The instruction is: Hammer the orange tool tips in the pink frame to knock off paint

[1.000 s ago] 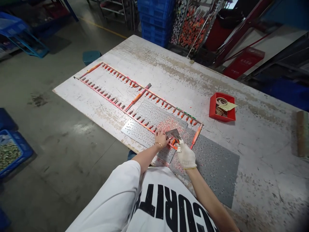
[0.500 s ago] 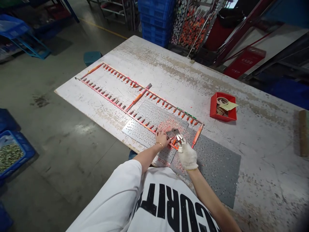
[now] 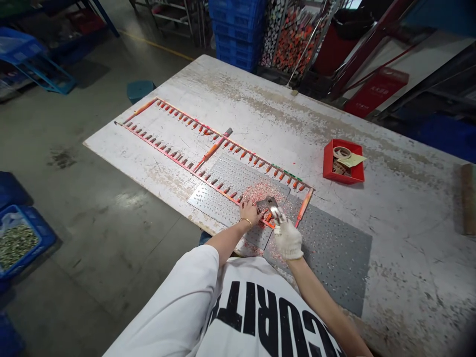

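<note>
A long pink-orange frame with rows of small orange and grey pieces hanging along its rails lies on the table. My bare left hand, with a bracelet at the wrist, is closed at the frame's near rail; what its fingers pinch is too small to make out. My right hand, in a white glove, is wrapped round a metal hand tool, whose head is beside my left fingertips. Pink and white chips lie scattered around both hands on grey perforated mats.
A red box with tape rolls and a yellow note stands to the right on the table. Blue crates are stacked behind the table. On the floor at left is a blue crate of small pieces.
The camera view has shifted slightly. Both hands stay at nearly the same place, with the tool still in my right hand.
</note>
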A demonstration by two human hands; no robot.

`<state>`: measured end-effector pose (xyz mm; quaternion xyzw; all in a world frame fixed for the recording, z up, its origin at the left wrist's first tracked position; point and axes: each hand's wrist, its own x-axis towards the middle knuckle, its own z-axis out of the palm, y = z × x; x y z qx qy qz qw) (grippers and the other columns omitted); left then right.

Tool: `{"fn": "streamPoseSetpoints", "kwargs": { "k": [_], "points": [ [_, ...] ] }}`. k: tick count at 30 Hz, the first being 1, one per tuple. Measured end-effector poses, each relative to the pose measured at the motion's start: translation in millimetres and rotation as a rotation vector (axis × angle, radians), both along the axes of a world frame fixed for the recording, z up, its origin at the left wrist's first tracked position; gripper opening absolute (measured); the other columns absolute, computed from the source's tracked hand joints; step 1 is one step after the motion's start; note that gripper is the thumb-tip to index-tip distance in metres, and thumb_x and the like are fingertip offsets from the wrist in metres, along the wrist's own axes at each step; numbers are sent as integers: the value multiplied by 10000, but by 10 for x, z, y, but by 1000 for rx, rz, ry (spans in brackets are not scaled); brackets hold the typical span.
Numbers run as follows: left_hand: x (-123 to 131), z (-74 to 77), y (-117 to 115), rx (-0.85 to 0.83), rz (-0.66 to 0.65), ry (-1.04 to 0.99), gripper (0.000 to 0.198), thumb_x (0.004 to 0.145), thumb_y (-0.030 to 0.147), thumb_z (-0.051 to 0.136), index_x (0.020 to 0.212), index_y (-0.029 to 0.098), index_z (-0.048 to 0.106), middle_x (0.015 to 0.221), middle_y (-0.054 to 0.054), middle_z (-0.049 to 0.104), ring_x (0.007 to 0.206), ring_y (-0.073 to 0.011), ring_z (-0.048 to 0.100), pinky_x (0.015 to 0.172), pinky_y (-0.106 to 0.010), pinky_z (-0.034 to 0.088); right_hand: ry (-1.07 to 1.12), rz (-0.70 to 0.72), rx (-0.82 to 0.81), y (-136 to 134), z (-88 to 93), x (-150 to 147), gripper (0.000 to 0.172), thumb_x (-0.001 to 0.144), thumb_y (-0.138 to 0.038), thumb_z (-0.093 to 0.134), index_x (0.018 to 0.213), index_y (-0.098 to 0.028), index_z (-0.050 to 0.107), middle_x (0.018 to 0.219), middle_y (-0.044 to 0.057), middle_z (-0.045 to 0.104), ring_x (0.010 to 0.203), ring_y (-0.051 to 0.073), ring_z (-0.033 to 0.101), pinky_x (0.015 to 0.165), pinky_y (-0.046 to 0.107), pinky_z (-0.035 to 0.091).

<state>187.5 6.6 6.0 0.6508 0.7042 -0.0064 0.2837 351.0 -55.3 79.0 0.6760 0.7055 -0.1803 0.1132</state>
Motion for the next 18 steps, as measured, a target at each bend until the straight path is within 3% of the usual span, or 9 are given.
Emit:
{"fn": "streamPoseSetpoints", "kwargs": {
  "k": [4,11,18],
  "points": [
    [-11,19,-16,0,0,-1,302,901,511,616,912,261,785,1232,-90,628,1245,-292,503,1159,-460,252,25,14,-77,82,-105,-59,422,997,-430,602,1345,-192,585,1152,67,672,903,172,670,797,376,589],
    [-9,15,-17,-4,7,2,332,902,556,609,915,274,784,1231,-80,632,1246,-291,506,1167,-465,248,64,-6,-58,-14,-67,10,423,976,-415,638,1331,-190,600,1314,100,628,1091,225,652,911,445,578],
    [-23,47,-16,7,-2,6,354,919,557,591,882,262,783,1222,-83,638,1228,-284,519,1153,-467,265,69,-41,-73,47,-98,74,403,986,-415,627,1316,-184,607,1212,82,666,979,191,676,834,397,598]
  ]
}}
